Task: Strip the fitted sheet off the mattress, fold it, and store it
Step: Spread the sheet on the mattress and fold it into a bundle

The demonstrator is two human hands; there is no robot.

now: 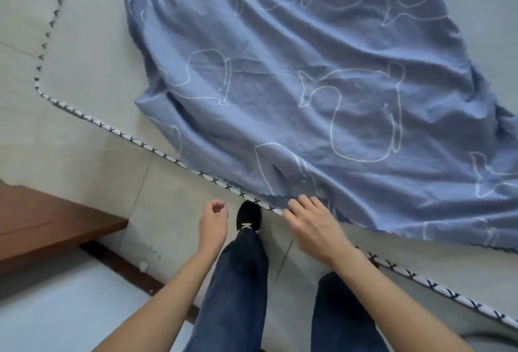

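Note:
A blue fitted sheet (pixel 294 85) printed with white outline animals lies loose and rumpled on the pale grey mattress (pixel 92 71), its near hem hanging over the mattress edge. My right hand (pixel 311 222) hovers with fingers apart at that hem, touching or just short of the fabric near the piped edge. My left hand (pixel 213 221) hangs over the floor to the left of the edge, fingers curled loosely with nothing in them.
The mattress edge has white piping with dark crosses (pixel 117 133) running diagonally. A brown wooden piece of furniture (pixel 42 220) stands at the left. Pale floor tiles (pixel 168 183) lie below, with my legs in dark jeans and a black shoe (pixel 248 215).

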